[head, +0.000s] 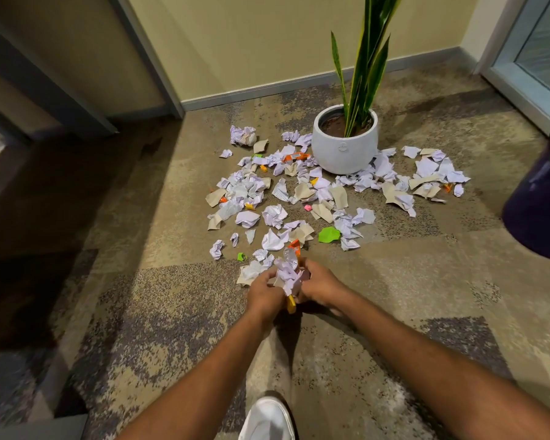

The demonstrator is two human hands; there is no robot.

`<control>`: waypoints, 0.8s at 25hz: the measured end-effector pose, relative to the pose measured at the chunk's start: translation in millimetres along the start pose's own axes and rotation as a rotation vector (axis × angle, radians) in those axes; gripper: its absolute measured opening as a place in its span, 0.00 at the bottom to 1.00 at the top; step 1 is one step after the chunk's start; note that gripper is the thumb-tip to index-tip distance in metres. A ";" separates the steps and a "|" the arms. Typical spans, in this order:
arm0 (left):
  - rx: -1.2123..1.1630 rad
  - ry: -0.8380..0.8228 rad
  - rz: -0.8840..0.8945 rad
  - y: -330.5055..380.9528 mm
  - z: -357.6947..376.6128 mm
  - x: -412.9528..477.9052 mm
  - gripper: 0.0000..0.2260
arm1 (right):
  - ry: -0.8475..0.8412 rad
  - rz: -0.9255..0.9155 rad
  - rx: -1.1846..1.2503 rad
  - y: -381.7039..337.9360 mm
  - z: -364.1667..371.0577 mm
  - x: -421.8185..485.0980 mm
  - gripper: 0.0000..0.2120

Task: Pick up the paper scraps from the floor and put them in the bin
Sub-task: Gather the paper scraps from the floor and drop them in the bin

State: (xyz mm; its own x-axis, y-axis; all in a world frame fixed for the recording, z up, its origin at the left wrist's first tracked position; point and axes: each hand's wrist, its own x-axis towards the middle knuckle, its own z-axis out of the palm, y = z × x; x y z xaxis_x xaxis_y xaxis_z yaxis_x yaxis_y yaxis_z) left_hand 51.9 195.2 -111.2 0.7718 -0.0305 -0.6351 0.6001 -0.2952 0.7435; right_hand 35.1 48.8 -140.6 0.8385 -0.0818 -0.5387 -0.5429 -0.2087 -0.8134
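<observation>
Several crumpled paper scraps (pixel 275 215), white, beige, orange and green, lie spread over the carpet around a plant pot. My left hand (pixel 265 293) and my right hand (pixel 319 285) are pressed together just above the floor at the pile's near edge. Between them they hold a bunch of crumpled scraps (pixel 288 274), white with an orange bit sticking out below. A dark purple bin (pixel 540 201) stands at the right edge, partly cut off by the frame.
A white pot (pixel 345 147) with a tall green plant stands among the scraps near the wall. A door frame is at the far right, dark furniture at the left. My white shoe (pixel 267 420) shows at the bottom.
</observation>
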 end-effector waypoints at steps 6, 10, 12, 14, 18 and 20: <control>-0.039 -0.074 0.074 31.4 26.0 -11.3 0.21 | 0.084 -0.033 0.175 -4.5 -32.6 -3.3 0.44; 0.003 -0.116 0.104 60.8 50.8 -14.0 0.20 | 0.182 -0.076 0.220 -18.0 -67.1 -14.9 0.42; 0.024 -0.138 0.128 76.7 68.6 -16.2 0.23 | 0.233 -0.109 0.223 -21.8 -89.0 -21.9 0.43; 0.036 -0.169 0.151 91.3 87.4 -21.0 0.27 | 0.281 -0.131 0.199 -26.8 -113.2 -30.6 0.42; 0.053 -0.234 0.234 123.3 129.6 -32.5 0.27 | 0.365 -0.149 0.160 -43.3 -168.6 -54.4 0.44; 0.041 -0.300 0.275 146.1 154.3 -43.1 0.27 | 0.416 -0.185 0.179 -50.9 -200.0 -67.8 0.41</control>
State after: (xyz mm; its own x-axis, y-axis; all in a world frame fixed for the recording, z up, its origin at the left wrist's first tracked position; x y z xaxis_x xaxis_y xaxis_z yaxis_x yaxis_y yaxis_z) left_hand 73.9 6.0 -7.5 0.8030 -0.3892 -0.4514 0.3667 -0.2744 0.8890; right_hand 15.0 -129.9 -18.8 0.8488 -0.4497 -0.2780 -0.3521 -0.0886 -0.9318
